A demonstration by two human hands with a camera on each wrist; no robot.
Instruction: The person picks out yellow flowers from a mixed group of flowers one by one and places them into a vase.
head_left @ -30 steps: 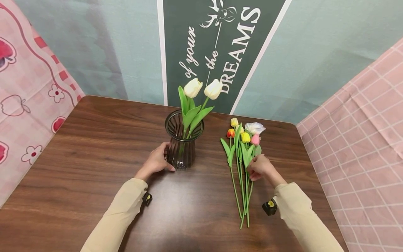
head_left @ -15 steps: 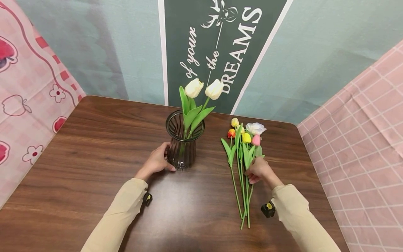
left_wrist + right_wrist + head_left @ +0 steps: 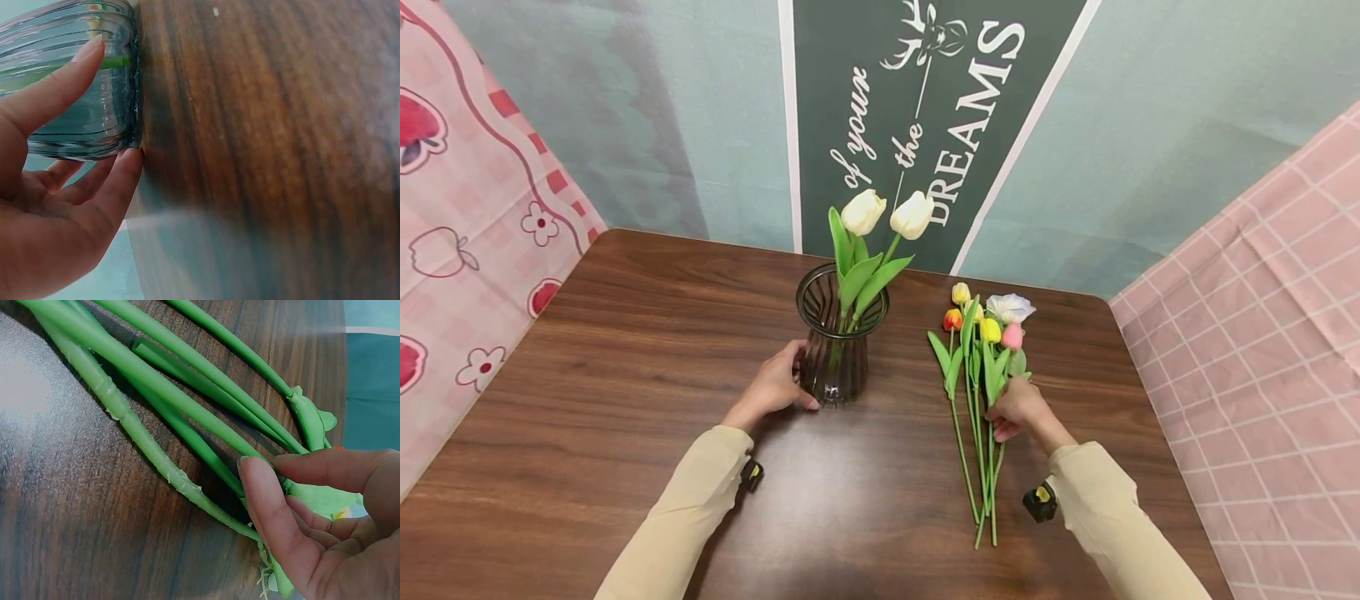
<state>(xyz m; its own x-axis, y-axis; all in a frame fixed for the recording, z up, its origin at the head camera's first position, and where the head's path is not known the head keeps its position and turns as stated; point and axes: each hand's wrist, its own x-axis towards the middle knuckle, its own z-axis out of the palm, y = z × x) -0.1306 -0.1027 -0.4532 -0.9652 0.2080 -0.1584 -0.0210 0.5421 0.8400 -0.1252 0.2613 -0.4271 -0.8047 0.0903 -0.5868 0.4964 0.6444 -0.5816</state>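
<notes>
A ribbed dark glass vase (image 3: 833, 367) stands upright on the table, holding two white tulips (image 3: 863, 212) with broad green leaves. My left hand (image 3: 772, 381) grips the vase low on its left side; in the left wrist view, the thumb lies across the glass (image 3: 115, 94) and the fingers curl round its base. To the right lies a loose bunch of artificial flowers with long green stems (image 3: 977, 450). My right hand (image 3: 1018, 406) is at the bunch, and in the right wrist view thumb and forefinger pinch a green tulip stem (image 3: 181, 403). Which bloom it bears is hard to tell.
Heads in the bunch include an orange-red tulip (image 3: 952, 319), a yellow tulip (image 3: 990, 331), a pink tulip (image 3: 1012, 336) and a large pale bloom (image 3: 1011, 308). The brown wooden table (image 3: 625, 375) meets hanging cloths at the back and both sides.
My right hand has shifted slightly down and left over the stems since a second ago, its fingers closing on a stem. The left hand and the vase stay put.
</notes>
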